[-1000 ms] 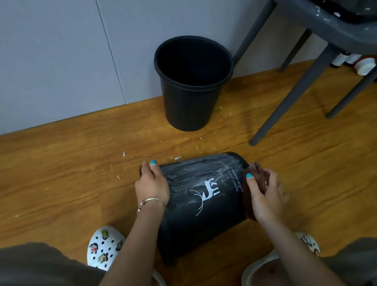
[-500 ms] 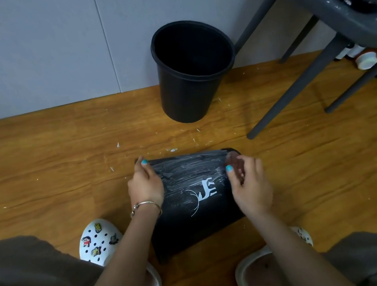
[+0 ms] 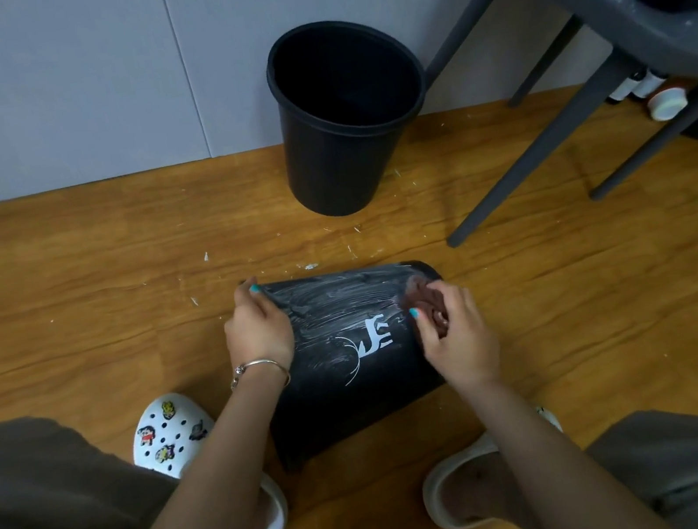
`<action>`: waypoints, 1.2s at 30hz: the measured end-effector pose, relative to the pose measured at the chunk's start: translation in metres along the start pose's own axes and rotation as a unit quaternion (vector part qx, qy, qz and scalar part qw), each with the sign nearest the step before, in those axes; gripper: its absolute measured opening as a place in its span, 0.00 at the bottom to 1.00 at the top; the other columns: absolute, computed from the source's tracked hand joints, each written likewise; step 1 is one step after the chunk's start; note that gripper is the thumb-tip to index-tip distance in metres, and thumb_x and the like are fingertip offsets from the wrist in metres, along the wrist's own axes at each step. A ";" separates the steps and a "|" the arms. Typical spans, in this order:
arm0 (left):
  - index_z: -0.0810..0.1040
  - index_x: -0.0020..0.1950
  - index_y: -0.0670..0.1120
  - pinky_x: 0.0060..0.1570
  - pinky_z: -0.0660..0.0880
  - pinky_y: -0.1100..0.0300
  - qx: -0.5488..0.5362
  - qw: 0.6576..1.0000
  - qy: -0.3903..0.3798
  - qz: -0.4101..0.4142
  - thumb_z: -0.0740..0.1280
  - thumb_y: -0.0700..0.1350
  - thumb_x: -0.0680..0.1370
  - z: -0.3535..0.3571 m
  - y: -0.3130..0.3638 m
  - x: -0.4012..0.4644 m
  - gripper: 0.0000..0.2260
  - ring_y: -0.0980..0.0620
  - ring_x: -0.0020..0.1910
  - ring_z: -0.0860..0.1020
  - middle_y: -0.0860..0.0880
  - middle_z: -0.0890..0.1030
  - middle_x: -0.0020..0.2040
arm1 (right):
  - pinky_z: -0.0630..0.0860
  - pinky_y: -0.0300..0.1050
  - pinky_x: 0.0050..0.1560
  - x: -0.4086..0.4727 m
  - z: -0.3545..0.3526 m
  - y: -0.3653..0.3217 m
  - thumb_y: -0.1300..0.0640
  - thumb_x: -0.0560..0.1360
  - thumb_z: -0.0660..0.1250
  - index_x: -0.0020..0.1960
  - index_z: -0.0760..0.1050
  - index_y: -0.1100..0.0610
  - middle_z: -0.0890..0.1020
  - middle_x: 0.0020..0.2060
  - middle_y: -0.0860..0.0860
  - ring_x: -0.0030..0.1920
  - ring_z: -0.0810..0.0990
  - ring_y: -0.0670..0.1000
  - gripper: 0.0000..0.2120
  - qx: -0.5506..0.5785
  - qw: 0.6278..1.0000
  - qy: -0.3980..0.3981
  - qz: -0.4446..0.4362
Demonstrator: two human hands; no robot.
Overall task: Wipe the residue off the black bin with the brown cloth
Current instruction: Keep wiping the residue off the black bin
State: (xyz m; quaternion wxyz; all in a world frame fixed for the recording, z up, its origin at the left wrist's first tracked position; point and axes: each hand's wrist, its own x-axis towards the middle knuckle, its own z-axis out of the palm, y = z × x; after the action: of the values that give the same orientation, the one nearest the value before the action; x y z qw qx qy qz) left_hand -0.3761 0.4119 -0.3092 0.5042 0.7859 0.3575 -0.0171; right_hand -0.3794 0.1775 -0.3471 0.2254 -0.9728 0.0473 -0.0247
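A black plastic bin (image 3: 344,357) with white smeared residue lies on its side on the wooden floor (image 3: 62,275). The left hand (image 3: 257,332) grips its left end; the right hand (image 3: 459,338) pinches a bunched brown cloth (image 3: 424,298) against its right end.

Upright bin (image 3: 342,126) just beyond; chair legs (image 3: 551,156) right

The bin (image 3: 344,357) lies on its side on the floor (image 3: 62,275), before an upright bin (image 3: 342,126), chair (image 3: 619,11) to the right.
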 end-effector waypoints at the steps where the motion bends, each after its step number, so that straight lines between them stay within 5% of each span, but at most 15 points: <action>1: 0.67 0.71 0.49 0.41 0.66 0.59 -0.001 1.000 0.001 0.005 0.49 0.47 0.83 0.001 -0.002 0.000 0.18 0.58 0.34 0.68 0.49 0.73 0.38 | 0.72 0.42 0.39 0.007 -0.004 0.005 0.47 0.78 0.64 0.64 0.69 0.50 0.73 0.54 0.48 0.49 0.76 0.50 0.17 0.027 0.998 0.013 0.055; 5: 0.68 0.71 0.50 0.34 0.66 0.59 -0.011 1.000 0.008 0.013 0.50 0.47 0.83 0.002 -0.007 0.001 0.18 0.54 0.32 0.72 0.50 0.74 0.35 | 0.74 0.46 0.40 0.017 -0.001 -0.010 0.47 0.78 0.64 0.64 0.67 0.51 0.74 0.55 0.51 0.50 0.78 0.54 0.17 0.082 0.971 0.074 0.212; 10: 0.68 0.71 0.48 0.27 0.63 0.65 -0.002 1.000 0.002 0.006 0.50 0.47 0.84 0.003 -0.007 0.006 0.17 0.56 0.30 0.70 0.52 0.72 0.35 | 0.73 0.40 0.39 -0.016 0.010 -0.029 0.47 0.77 0.66 0.65 0.68 0.51 0.71 0.54 0.46 0.47 0.73 0.46 0.19 0.016 1.000 0.019 0.007; 17: 0.68 0.71 0.50 0.34 0.67 0.59 -0.019 1.000 0.006 0.008 0.50 0.48 0.83 0.005 -0.012 0.008 0.17 0.48 0.36 0.73 0.49 0.76 0.38 | 0.74 0.43 0.38 -0.001 -0.001 -0.016 0.47 0.77 0.65 0.65 0.66 0.52 0.73 0.57 0.50 0.49 0.76 0.50 0.19 0.044 0.988 0.048 0.137; 20: 0.68 0.71 0.49 0.41 0.69 0.59 -0.011 1.000 0.010 0.015 0.50 0.48 0.83 0.004 -0.013 0.009 0.17 0.45 0.44 0.75 0.42 0.78 0.48 | 0.78 0.39 0.38 -0.043 0.017 -0.054 0.48 0.75 0.67 0.64 0.67 0.51 0.71 0.55 0.47 0.47 0.75 0.45 0.20 0.055 0.998 0.016 0.035; 23: 0.69 0.70 0.49 0.43 0.65 0.60 -0.018 1.000 0.013 0.014 0.51 0.47 0.83 0.005 -0.012 0.010 0.17 0.48 0.43 0.72 0.45 0.76 0.46 | 0.74 0.36 0.39 -0.041 0.012 -0.041 0.47 0.75 0.67 0.64 0.66 0.50 0.70 0.53 0.44 0.47 0.72 0.42 0.21 0.026 0.997 -0.034 -0.063; 26: 0.69 0.70 0.47 0.45 0.65 0.59 -0.022 0.999 0.024 0.020 0.51 0.46 0.83 0.007 -0.014 0.009 0.17 0.44 0.47 0.74 0.46 0.75 0.44 | 0.70 0.35 0.38 -0.014 -0.007 -0.006 0.47 0.76 0.66 0.64 0.68 0.51 0.74 0.54 0.47 0.49 0.76 0.47 0.19 0.026 0.999 -0.001 0.028; 29: 0.68 0.71 0.47 0.43 0.65 0.59 -0.013 0.999 0.025 0.021 0.51 0.45 0.83 0.008 -0.012 0.005 0.17 0.47 0.40 0.71 0.45 0.76 0.42 | 0.69 0.38 0.34 -0.010 -0.006 -0.010 0.47 0.77 0.65 0.62 0.68 0.52 0.77 0.50 0.48 0.48 0.79 0.52 0.17 0.062 0.985 0.061 0.150; 32: 0.68 0.71 0.47 0.41 0.63 0.60 -0.008 0.999 0.029 0.018 0.51 0.45 0.83 0.008 -0.013 0.004 0.17 0.50 0.35 0.68 0.52 0.70 0.34 | 0.79 0.42 0.38 -0.035 0.010 -0.049 0.46 0.77 0.65 0.61 0.66 0.49 0.75 0.49 0.45 0.45 0.79 0.47 0.16 0.062 0.995 0.015 0.074; 36: 0.68 0.70 0.47 0.30 0.64 0.62 -0.021 1.000 0.017 0.007 0.51 0.46 0.83 0.007 -0.010 0.008 0.17 0.54 0.30 0.69 0.51 0.71 0.34 | 0.76 0.37 0.38 -0.032 0.005 -0.044 0.47 0.76 0.67 0.62 0.69 0.51 0.76 0.50 0.44 0.44 0.77 0.44 0.18 0.024 0.998 -0.028 -0.043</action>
State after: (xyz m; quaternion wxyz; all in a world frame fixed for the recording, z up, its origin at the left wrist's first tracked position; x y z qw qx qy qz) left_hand -0.3735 0.4134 -0.3239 0.5142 0.7780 0.3610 0.0073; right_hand -0.4074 0.2228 -0.3331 0.2489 -0.9685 -0.0011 -0.0083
